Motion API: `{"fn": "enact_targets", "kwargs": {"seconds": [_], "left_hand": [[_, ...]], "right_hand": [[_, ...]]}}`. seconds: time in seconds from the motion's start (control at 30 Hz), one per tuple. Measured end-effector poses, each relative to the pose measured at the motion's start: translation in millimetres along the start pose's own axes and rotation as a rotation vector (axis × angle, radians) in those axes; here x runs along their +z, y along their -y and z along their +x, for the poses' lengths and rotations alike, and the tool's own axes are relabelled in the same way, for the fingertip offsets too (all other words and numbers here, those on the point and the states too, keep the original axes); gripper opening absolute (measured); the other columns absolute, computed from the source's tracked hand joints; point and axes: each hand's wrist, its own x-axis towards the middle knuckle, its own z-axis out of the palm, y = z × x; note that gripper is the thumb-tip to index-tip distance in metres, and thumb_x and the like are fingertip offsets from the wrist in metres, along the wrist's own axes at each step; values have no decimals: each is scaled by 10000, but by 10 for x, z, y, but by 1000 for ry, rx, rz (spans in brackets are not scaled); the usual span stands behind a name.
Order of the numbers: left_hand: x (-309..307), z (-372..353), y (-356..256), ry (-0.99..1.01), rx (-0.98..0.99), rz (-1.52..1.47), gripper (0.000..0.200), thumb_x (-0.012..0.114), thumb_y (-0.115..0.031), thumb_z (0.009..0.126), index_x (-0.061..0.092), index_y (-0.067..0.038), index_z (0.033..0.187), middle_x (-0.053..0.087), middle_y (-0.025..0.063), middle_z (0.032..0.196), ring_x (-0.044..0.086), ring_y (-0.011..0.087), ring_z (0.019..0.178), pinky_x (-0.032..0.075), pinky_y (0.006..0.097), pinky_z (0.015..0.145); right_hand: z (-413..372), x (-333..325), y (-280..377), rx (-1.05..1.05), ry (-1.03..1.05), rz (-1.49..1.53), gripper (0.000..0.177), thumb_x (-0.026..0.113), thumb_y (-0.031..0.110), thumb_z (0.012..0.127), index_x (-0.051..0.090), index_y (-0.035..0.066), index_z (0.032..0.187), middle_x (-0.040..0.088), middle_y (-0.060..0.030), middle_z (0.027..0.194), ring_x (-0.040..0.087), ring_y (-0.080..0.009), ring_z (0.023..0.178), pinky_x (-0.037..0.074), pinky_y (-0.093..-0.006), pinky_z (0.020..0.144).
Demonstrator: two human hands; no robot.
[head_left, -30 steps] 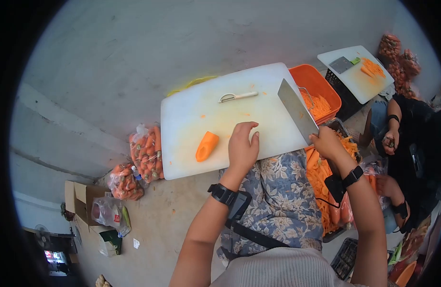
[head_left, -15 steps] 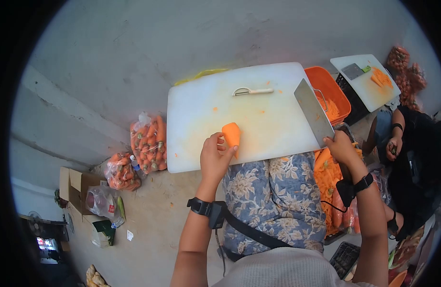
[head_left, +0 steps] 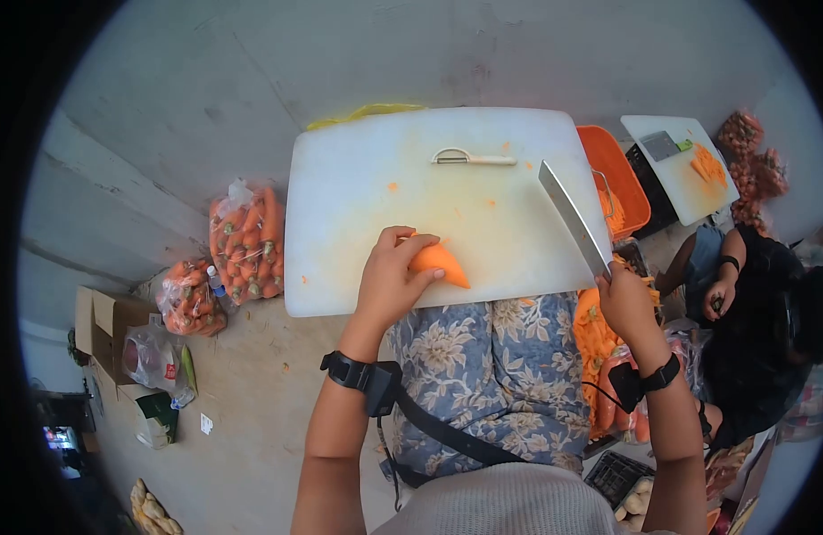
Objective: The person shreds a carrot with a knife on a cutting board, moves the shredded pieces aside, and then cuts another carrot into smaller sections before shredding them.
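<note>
A tapered orange carrot piece is grasped in the left grip over a white rectangular cutting board; a broad metal cleaver is clenched in the right grip.

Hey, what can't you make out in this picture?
All in the head view:
Cleaver: handle mostly hidden by the right hand.
Carrot piece: upper left end covered by the left hand.
Orange tub: left part behind the cutting board.
Screen: too small to read.
</note>
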Motion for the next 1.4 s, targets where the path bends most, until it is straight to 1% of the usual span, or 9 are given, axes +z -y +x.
{"fn": "enact_targets", "kwargs": {"seconds": [0.27,0.4,0.47,0.57,0.67,1.0,1.1,1.17,1.4], "left_hand": [[213,-327,14,-263,80,-41,453,818,-194,697,651,-28,1084,497,132,1118,536,284,1048,487,369,869],[472,-331,11,-360,110,-69,455,831,-191,672,659,-38,1065,521,123,1097,537,299,1045,474,389,878],[554,-343,59,-489,308,47,403,835,-186,654,688,-50,1004,556,114,1077,537,313,1048,456,424,889],[549,-377,49,-514,329,100,299,785,-116,684,717,-93,974,574,103,1106,538,315,1037,469,413,873],[544,-392,37,-520,305,127,282,756,-64,654,730,-98,933,596,104,1102,549,317,1020,467,407,878],[583,-439,147,-455,313,21,251,705,-27,634,730,-74,879,612,118,1068,595,315,921,510,364,765],[616,-465,145,-413,287,1,291,716,-29,621,712,-51,911,606,138,1093,607,319,920,523,372,760],[718,-514,158,-409,106,-288,365,724,-28,610,678,-13,972,601,159,1115,611,318,941,534,372,760],[647,-512,204,-386,217,-267,504,728,-33,627,620,6,1118,574,195,1178,618,328,952,539,372,782]], "right_hand": [[87,-66,397,-175,-35,-165,199,582,180,912,561,1,827,593,-217,644,603,-414,626,473,-493,581],[67,-103,897,-345,28,12,149,608,160,887,565,31,827,589,-172,619,599,-366,578,473,-452,543],[34,-177,1091,-396,69,41,121,627,143,863,567,43,831,594,-154,627,603,-345,575,477,-437,536],[1,-290,1229,-540,190,23,215,670,42,770,609,37,976,617,-134,710,617,-331,625,474,-401,550],[-15,-292,1252,-612,178,-11,206,675,60,690,562,84,861,553,-71,649,603,-264,563,479,-362,500],[-133,-426,1052,-588,306,-157,484,658,36,589,614,8,1070,518,-63,656,569,-230,550,445,-349,478],[-151,-481,1019,-608,329,-173,509,646,29,577,611,-18,1083,529,-73,667,567,-236,551,446,-351,485],[-159,-510,996,-605,350,-155,518,647,30,575,609,-35,1087,541,-86,680,568,-245,553,450,-352,488],[-94,-592,1055,-566,462,-220,542,647,33,559,595,-52,1091,522,-90,674,567,-253,544,453,-355,483]]}}
